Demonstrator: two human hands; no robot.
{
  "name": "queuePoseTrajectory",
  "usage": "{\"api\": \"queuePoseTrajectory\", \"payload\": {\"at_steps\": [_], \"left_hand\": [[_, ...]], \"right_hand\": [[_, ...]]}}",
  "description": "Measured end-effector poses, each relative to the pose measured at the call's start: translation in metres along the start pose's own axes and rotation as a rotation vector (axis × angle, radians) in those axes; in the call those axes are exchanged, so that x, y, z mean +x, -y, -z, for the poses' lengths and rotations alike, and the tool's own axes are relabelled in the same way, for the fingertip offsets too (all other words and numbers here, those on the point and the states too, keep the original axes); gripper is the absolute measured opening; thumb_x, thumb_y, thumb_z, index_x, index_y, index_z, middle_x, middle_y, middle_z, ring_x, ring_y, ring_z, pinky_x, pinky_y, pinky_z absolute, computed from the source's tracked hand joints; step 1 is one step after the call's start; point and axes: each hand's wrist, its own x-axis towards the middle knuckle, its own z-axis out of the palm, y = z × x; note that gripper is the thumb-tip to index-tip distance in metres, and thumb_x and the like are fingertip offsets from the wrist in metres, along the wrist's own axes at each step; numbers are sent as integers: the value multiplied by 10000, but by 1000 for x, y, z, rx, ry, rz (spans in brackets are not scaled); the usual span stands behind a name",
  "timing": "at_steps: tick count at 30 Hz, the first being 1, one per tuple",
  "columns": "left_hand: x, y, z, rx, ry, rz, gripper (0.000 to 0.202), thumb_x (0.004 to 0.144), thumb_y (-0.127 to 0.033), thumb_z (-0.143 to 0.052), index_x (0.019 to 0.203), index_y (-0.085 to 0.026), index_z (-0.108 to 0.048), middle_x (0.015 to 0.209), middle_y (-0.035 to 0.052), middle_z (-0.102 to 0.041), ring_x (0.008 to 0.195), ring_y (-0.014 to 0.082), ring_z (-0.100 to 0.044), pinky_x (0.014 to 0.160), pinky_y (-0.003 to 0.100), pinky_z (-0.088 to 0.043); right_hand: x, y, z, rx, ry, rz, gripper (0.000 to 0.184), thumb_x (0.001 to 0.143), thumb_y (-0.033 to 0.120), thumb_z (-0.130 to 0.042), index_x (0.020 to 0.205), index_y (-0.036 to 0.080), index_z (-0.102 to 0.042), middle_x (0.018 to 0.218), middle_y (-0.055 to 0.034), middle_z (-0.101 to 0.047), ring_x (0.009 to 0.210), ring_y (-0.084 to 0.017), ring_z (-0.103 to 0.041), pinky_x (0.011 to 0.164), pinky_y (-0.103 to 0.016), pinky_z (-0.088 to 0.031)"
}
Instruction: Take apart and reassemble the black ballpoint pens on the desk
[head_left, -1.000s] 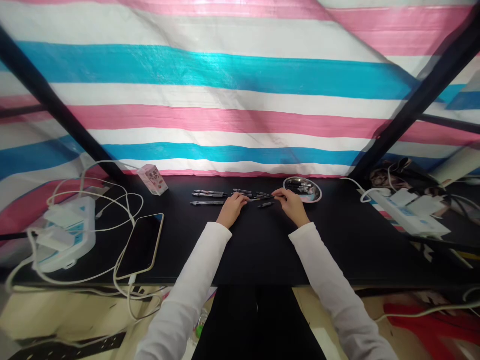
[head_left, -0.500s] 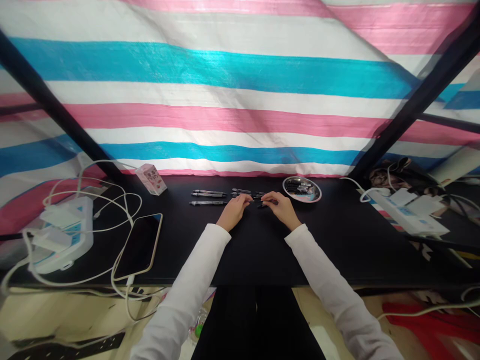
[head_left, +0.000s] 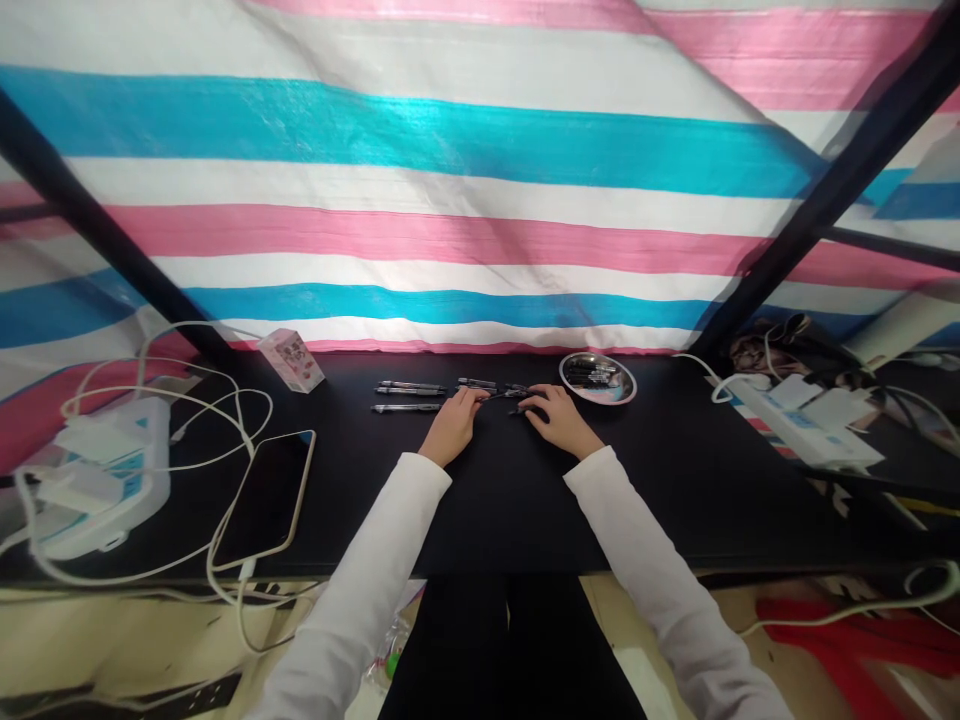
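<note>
Several dark pens (head_left: 409, 387) lie in a row on the black table (head_left: 487, 480), far from me. My left hand (head_left: 454, 425) rests on the table with its fingers curled on the near end of a pen (head_left: 499, 395). My right hand (head_left: 553, 418) sits just right of it, fingers bent down over a short dark pen part (head_left: 519, 411). The two hands' fingertips are close together. Both arms wear white sleeves.
A round metal dish (head_left: 598, 378) holding small parts stands right of the hands. A small pink box (head_left: 292, 360) is at the back left. A phone (head_left: 264, 497), white cables and a power strip (head_left: 97, 475) lie at the left; another power strip (head_left: 806, 425) at the right.
My right hand has drawn left from near the dish toward my left hand and lowered onto the pen parts. The left hand has barely shifted.
</note>
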Motion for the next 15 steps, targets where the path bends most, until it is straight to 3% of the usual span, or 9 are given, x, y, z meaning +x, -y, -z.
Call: {"api": "queuePoseTrajectory", "payload": {"at_steps": [4, 8, 15], "left_hand": [[-1, -1, 1, 14, -4, 2, 245, 920, -123, -323, 1082, -177, -498, 1054, 73, -558, 965, 175, -552, 864, 325, -433], [-1, 0, 1, 32, -1, 11, 249, 910, -113, -328, 1075, -178, -503, 1051, 77, -557, 975, 182, -546, 866, 333, -427], [-1, 5, 0, 74, 2, 18, 254, 907, -105, -322, 1069, -175, -504, 1031, 80, -559, 977, 186, -536, 858, 332, -416]], "right_hand": [[-2, 2, -1, -63, 63, -52, 175, 764, 300, -624, 921, 225, -632, 1038, -82, -542, 950, -245, -482, 833, -411, -390], [-1, 2, -1, -72, 64, -8, 136, 790, 291, -609, 914, 242, -634, 1050, -76, -572, 989, -253, -477, 831, -408, -362], [4, -3, 8, -26, -114, -63, 107, 855, 258, -520, 928, 216, -587, 890, -53, -653, 871, -230, -546, 799, -373, -365]]}}
